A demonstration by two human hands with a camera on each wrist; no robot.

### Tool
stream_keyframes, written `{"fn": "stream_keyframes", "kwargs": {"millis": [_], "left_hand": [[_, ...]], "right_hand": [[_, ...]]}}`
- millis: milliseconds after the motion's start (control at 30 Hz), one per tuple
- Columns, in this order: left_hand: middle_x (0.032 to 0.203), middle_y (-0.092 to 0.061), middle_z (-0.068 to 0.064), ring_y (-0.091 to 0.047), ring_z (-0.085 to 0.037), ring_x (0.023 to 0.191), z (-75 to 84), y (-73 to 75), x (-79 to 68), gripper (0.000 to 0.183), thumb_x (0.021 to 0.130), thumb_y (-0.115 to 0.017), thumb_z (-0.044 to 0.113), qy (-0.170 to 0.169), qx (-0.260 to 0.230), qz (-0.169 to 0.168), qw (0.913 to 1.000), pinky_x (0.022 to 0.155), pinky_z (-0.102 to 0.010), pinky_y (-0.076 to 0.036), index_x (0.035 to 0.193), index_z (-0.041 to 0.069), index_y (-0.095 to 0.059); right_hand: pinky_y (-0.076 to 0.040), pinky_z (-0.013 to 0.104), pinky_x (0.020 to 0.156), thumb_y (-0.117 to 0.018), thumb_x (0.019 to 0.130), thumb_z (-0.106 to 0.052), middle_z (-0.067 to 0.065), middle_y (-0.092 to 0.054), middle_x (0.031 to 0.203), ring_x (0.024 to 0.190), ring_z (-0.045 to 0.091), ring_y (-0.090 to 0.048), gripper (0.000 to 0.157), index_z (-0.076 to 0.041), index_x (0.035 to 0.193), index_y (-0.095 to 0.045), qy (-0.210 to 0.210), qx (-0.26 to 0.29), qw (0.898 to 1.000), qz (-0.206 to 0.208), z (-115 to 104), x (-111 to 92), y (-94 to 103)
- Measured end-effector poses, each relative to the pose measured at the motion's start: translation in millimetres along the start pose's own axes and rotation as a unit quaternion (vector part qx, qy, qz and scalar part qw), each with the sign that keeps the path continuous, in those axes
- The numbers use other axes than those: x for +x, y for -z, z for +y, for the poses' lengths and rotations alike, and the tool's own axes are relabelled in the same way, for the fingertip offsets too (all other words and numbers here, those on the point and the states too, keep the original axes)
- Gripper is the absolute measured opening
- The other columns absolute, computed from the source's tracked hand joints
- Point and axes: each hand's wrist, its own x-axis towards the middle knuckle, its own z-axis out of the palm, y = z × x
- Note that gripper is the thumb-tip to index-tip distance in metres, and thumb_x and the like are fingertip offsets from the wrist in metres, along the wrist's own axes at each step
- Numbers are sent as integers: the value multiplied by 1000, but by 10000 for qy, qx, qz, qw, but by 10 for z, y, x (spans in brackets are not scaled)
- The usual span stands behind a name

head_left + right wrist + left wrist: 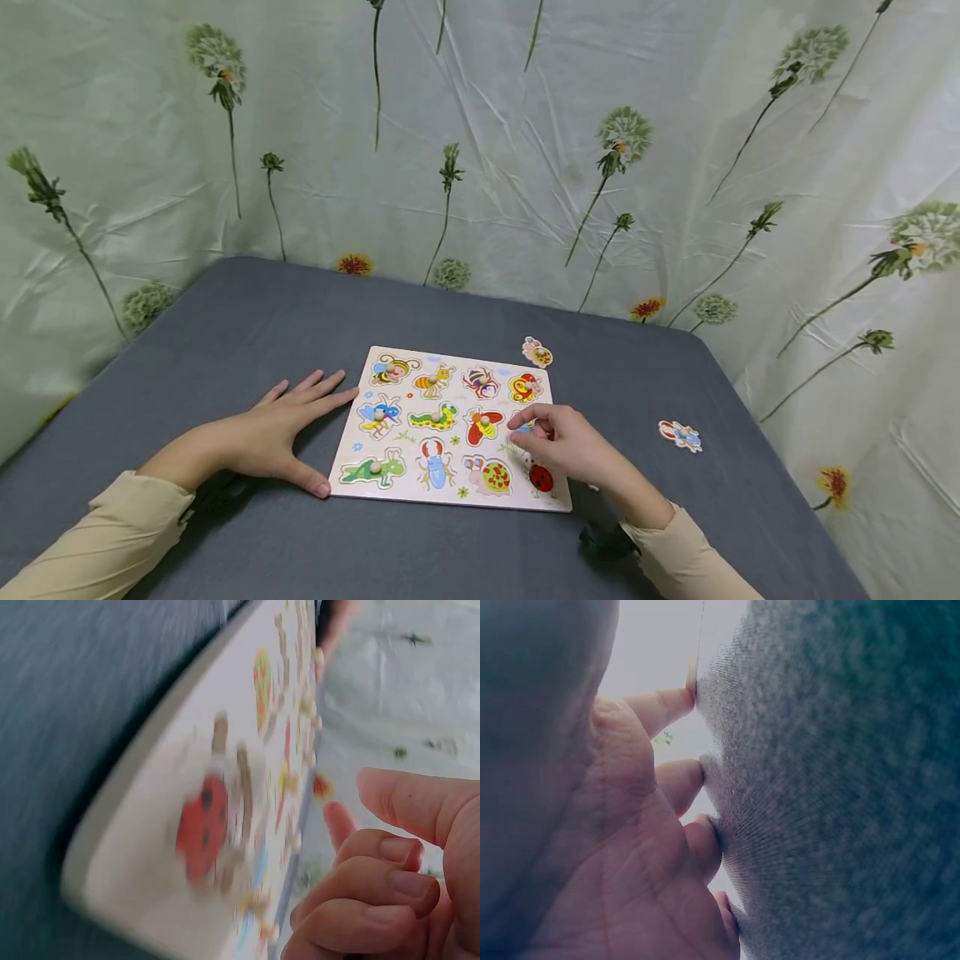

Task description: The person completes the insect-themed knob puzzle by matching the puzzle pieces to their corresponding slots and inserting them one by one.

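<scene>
A wooden knob puzzle board (408,492) with printed insects lies flat on the dark cloth. My left hand (281,437) spreads flat at its left side, with thumb and index fingertips at the board's edge. In the left wrist view, the fingers (679,786) reach down to the cloth. My right hand (566,442) hovers over the board's right side, covering part of a blue insect piece (523,427). Its thumb and index finger are apart with nothing between them; the other fingers (360,926) are bent. Knobbed pieces, such as the caterpillar (442,415) and grasshopper (386,471), sit in the board.
A loose spotted bug piece (542,356) lies just past the board's far right corner. Farther right is a loose blue and red beetle piece (680,436). Part of another small piece (593,487) shows under the right wrist. A flowered curtain (510,167) hangs behind the table (300,308).
</scene>
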Motion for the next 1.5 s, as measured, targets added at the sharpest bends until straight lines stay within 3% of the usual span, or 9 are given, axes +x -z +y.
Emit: {"fn": "stream_keyframes", "kwargs": {"millis": [567, 800, 1000, 1233, 1500], "left_hand": [[181, -11, -22, -3, -57, 164, -25, -19, 5, 125, 72, -95, 61, -85, -75, 50, 9999, 119, -84, 0, 172, 22, -30], [181, -12, -20, -4, -57, 164, -30, -33, 1, 127, 69, -94, 64, -72, -55, 127, 9999, 119, -83, 0, 171, 23, -31], [181, -12, -21, -4, -58, 164, -28, -26, 4, 127, 70, -95, 62, -88, -52, 122, 9999, 119, -84, -1, 172, 23, -31], [180, -12, -22, -3, -58, 163, -14, -14, -1, 126, 70, -95, 60, -81, -59, 109, 9999, 118, -85, -1, 171, 22, -31], [180, -14, -21, -5, -57, 164, -8, -26, -2, 126, 69, -96, 61, -68, -19, 191, 9998, 119, -84, -2, 171, 22, -33]], "right_hand": [[-31, 26, 52, -68, 107, -21, -5, -41, 63, 54, 6, -34, 33, 2, 130, -70, -442, -23, 9911, 1255, 698, -457, 731], [-36, 28, 51, -65, 109, -28, -6, -40, 62, 53, 7, -36, 40, 0, 137, -66, -869, -31, 9846, 1519, 905, -643, 945], [-38, 31, 50, -62, 111, -29, -7, -41, 62, 50, 7, -36, 45, 2, 144, -61, -956, -15, 9800, 1744, 1131, -768, 1120], [-36, 32, 47, -62, 111, -29, -10, -36, 57, 49, 6, -33, 51, 4, 150, -54, -1025, -18, 9762, 1912, 1363, -825, 1232], [-37, 27, 51, -64, 109, -24, -11, -48, 61, 52, 4, -40, 51, 6, 149, -55, -1311, -234, 9724, 1914, 1567, -852, 1245]]}}
